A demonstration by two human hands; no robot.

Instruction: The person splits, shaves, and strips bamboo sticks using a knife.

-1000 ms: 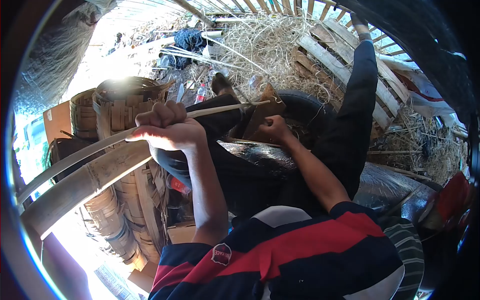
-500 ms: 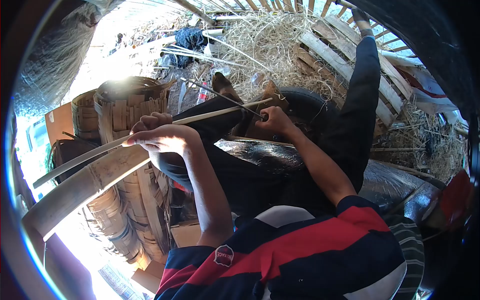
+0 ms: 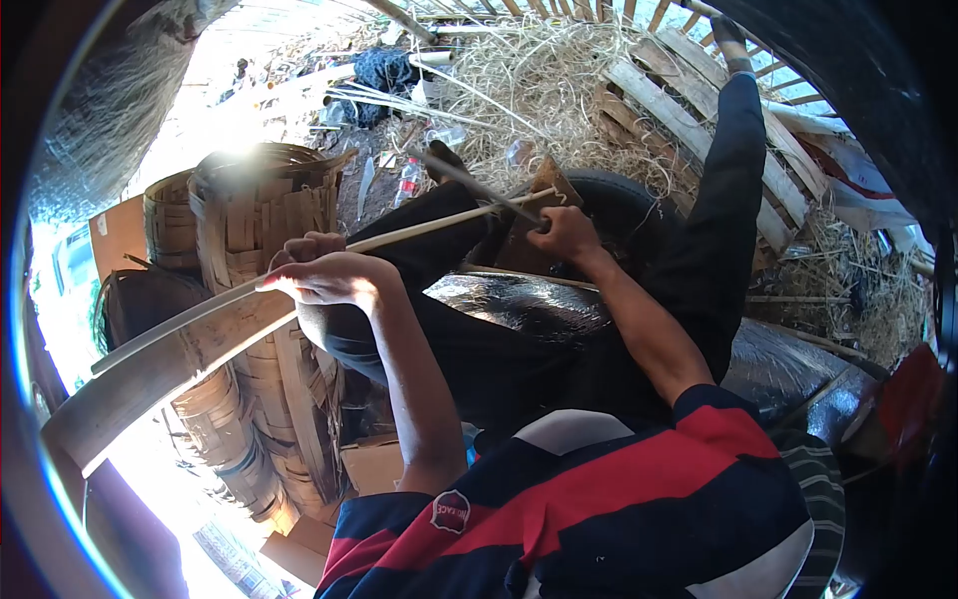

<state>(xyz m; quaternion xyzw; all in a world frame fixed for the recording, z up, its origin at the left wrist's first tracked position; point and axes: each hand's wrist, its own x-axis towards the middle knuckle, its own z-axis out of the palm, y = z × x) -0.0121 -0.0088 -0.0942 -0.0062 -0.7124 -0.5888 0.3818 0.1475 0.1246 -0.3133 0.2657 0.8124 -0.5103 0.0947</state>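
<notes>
holding pale strip [image 3: 419,229] in left hand [image 3: 334,277], knife [image 3: 455,175] in right hand [image 3: 569,236], near woven baskets [image 3: 267,212] with insides unclear.

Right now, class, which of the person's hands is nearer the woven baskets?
Left. In view, the left hand is beside the woven baskets, gripping a pale strip; the right hand is farther right, holding a blade.

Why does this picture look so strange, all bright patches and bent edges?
In the head view, glare flares over the rim of the woven basket and washes out much of the left; the dark border is rounded, and the bamboo pole looks bowed, probably lens distortion; bright light catches the left hand; the knife blade looks slightly soft, perhaps motion blur.
</notes>
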